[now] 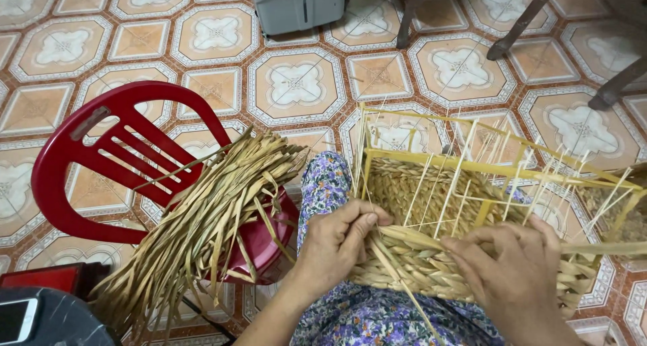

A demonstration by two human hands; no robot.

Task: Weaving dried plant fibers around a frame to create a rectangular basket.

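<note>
The left hand [337,241] is closed on the near wall of a half-woven basket [431,265], its thumb and fingers pinching flat straw strands [397,237] at the top of the finished weave. The right hand [515,272] is laid over the same wall further along, fingers curled down and pressed onto the strands, with one long strand [606,248] gripped and drawn out toward the right edge of the view. The basket is held on the lap, against a floral-patterned garment [323,184]. Its lower part is made of tight plaited rows, while above it a yellow frame [499,164] of thin rods is left bare, with pale upright stakes [445,184] standing inside it and slanting slightly. The woven bottom [404,184] is seen through the frame.

Just beside the left hand, a thick bundle of dried straw [202,231] is piled on the seat of a red plastic chair [101,164], its ends spilling over the front edge toward the floor. A tiled floor [296,83] with orange and white patterns is spread under everything. A white box-shaped appliance [296,6] stands at the top, dark furniture legs [519,22] to its right, and a phone [17,319] lies at the lower left corner.
</note>
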